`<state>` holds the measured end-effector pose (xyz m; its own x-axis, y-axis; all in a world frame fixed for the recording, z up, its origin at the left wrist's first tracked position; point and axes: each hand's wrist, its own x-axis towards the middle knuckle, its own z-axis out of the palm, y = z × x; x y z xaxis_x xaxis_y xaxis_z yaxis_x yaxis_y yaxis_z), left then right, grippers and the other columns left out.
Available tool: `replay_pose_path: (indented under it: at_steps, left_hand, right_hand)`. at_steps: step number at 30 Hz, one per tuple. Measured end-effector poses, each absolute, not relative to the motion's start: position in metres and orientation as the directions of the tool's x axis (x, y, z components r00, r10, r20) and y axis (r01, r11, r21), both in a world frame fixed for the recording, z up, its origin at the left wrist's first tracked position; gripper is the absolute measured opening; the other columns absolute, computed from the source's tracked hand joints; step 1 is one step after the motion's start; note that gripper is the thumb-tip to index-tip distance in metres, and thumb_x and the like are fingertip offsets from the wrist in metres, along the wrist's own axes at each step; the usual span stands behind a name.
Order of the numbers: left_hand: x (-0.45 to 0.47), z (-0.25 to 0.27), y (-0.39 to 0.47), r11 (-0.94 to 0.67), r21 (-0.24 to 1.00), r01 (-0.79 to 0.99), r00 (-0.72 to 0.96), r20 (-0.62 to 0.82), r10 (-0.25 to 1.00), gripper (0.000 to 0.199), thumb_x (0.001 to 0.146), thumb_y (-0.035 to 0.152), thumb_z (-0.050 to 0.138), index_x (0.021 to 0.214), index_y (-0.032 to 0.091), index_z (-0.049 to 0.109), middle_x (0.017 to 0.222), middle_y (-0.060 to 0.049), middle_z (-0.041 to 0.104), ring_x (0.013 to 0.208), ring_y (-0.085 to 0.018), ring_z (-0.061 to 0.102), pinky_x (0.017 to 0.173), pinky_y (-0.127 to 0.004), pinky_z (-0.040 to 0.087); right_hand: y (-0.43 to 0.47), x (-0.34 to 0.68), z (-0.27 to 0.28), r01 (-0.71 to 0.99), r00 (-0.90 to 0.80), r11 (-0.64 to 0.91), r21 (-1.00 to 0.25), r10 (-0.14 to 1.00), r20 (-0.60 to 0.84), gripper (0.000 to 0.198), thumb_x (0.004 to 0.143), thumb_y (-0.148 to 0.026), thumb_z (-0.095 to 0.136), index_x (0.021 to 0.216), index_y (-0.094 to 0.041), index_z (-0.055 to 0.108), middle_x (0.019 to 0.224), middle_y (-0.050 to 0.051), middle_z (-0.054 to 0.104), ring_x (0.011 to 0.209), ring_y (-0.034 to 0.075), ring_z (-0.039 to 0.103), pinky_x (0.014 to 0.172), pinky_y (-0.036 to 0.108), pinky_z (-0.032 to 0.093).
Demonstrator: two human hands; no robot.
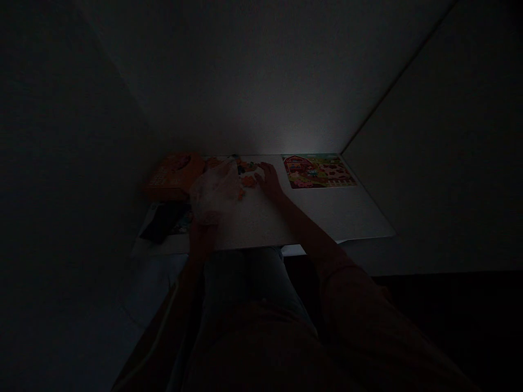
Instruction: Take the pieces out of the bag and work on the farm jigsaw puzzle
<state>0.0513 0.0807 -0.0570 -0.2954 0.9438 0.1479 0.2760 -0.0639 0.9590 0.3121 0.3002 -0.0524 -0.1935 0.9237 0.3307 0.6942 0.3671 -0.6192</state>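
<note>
The light is very dim. My left hand (pixel 202 238) grips the near end of a clear plastic bag (pixel 216 193) at the front left of a white table. My right hand (pixel 268 181) is over the table top with its fingers apart, just right of several small loose pieces (pixel 248 181), orange and green, that look like puzzle pieces. More pieces lie behind the bag and are partly covered by it. To the right of my right hand lies a picture board (pixel 318 171) with a red barn, a fence and pink animals.
An orange box (pixel 174 177) with a rounded opening stands at the table's back left. A dark pouch or cloth (pixel 161 222) lies before it, over a printed sheet (pixel 180 226). Walls border the white table (pixel 335 218) behind and at both sides. My legs are under its front edge.
</note>
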Motion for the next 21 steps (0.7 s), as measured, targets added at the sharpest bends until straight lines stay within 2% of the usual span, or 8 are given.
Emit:
replay_pose_path:
  at_steps: [2, 4, 6, 7, 10, 13, 17, 21]
  left_hand:
    - [0.051, -0.058, 0.082, -0.053, 0.968, 0.247, -0.247, 0.116, 0.962, 0.028, 0.091, 0.046, 0.079, 0.115, 0.033, 0.072, 0.138, -0.011, 0.081, 0.135, -0.039, 0.076, 0.125, -0.069, 0.06]
    - [0.052, -0.059, 0.082, -0.06, 0.953, 0.297, -0.184, 0.119, 0.976, 0.036, 0.085, 0.039, 0.081, 0.12, 0.034, 0.074, 0.138, -0.01, 0.08, 0.135, -0.042, 0.075, 0.124, -0.072, 0.059]
    - [0.053, -0.059, 0.083, -0.109, 0.917, 0.383, -0.093, 0.156, 0.983, 0.045, 0.076, 0.029, 0.078, 0.121, 0.035, 0.074, 0.134, -0.01, 0.08, 0.134, -0.043, 0.075, 0.123, -0.072, 0.058]
    - [0.055, -0.059, 0.082, -0.153, 0.893, 0.424, -0.032, 0.184, 0.982, 0.051, 0.072, 0.025, 0.075, 0.121, 0.036, 0.074, 0.134, -0.009, 0.079, 0.134, -0.042, 0.074, 0.124, -0.07, 0.058]
    - [0.061, -0.057, 0.081, -0.262, 0.829, 0.494, 0.101, 0.245, 0.964, 0.067, 0.063, 0.019, 0.065, 0.128, 0.036, 0.071, 0.139, -0.009, 0.077, 0.139, -0.04, 0.072, 0.127, -0.064, 0.058]
    - [0.068, -0.054, 0.08, -0.28, 0.779, 0.562, 0.109, 0.266, 0.958, 0.066, 0.074, 0.019, 0.062, 0.138, 0.033, 0.065, 0.147, -0.011, 0.074, 0.145, -0.037, 0.069, 0.132, -0.062, 0.055]
    - [0.077, -0.05, 0.08, -0.242, 0.751, 0.615, 0.053, 0.267, 0.962, 0.052, 0.089, 0.029, 0.064, 0.141, 0.032, 0.063, 0.146, -0.013, 0.073, 0.144, -0.036, 0.07, 0.132, -0.06, 0.054]
    - [0.083, -0.044, 0.078, -0.254, 0.705, 0.662, 0.098, 0.254, 0.962, 0.053, 0.1, 0.05, 0.07, 0.148, 0.03, 0.061, 0.156, -0.017, 0.068, 0.148, -0.04, 0.067, 0.131, -0.063, 0.052]
  right_hand:
    - [0.274, 0.344, -0.058, 0.538, -0.122, 0.345, -0.769, 0.935, 0.334, 0.065, 0.118, -0.071, 0.046, 0.149, -0.02, 0.072, 0.162, 0.023, 0.065, 0.156, 0.033, 0.059, 0.132, 0.051, 0.051]
    - [0.241, 0.369, -0.061, 0.474, -0.129, 0.33, -0.816, 0.943, 0.307, 0.073, 0.118, -0.077, 0.032, 0.141, -0.021, 0.073, 0.134, 0.019, 0.078, 0.118, 0.03, 0.079, 0.109, 0.05, 0.065]
    - [0.204, 0.384, -0.06, 0.415, -0.16, 0.33, -0.848, 0.944, 0.289, 0.073, 0.116, -0.08, 0.03, 0.143, -0.027, 0.071, 0.111, 0.012, 0.08, 0.085, 0.026, 0.078, 0.088, 0.048, 0.069]
    - [0.187, 0.388, -0.057, 0.372, -0.173, 0.342, -0.863, 0.939, 0.298, 0.067, 0.115, -0.081, 0.037, 0.146, -0.031, 0.069, 0.108, 0.009, 0.08, 0.08, 0.026, 0.076, 0.083, 0.048, 0.069]
    - [0.147, 0.392, -0.043, 0.297, -0.163, 0.434, -0.851, 0.901, 0.402, 0.046, 0.112, -0.074, 0.058, 0.143, -0.043, 0.072, 0.117, 0.01, 0.078, 0.096, 0.031, 0.077, 0.091, 0.055, 0.069]
    - [0.141, 0.401, -0.033, 0.43, -0.212, 0.498, -0.753, 0.866, 0.452, 0.035, 0.113, -0.065, 0.059, 0.13, -0.043, 0.08, 0.129, 0.014, 0.076, 0.117, 0.036, 0.075, 0.109, 0.061, 0.065]
    - [0.179, 0.427, -0.038, 0.702, -0.074, 0.291, -0.65, 0.938, 0.339, 0.043, 0.113, -0.048, 0.054, 0.148, -0.035, 0.074, 0.153, 0.016, 0.072, 0.14, 0.035, 0.07, 0.127, 0.059, 0.055]
    - [0.216, 0.443, -0.051, 0.824, -0.004, 0.139, -0.55, 0.971, 0.24, 0.054, 0.109, -0.043, 0.07, 0.158, -0.02, 0.069, 0.175, 0.023, 0.059, 0.165, 0.04, 0.052, 0.136, 0.061, 0.041]
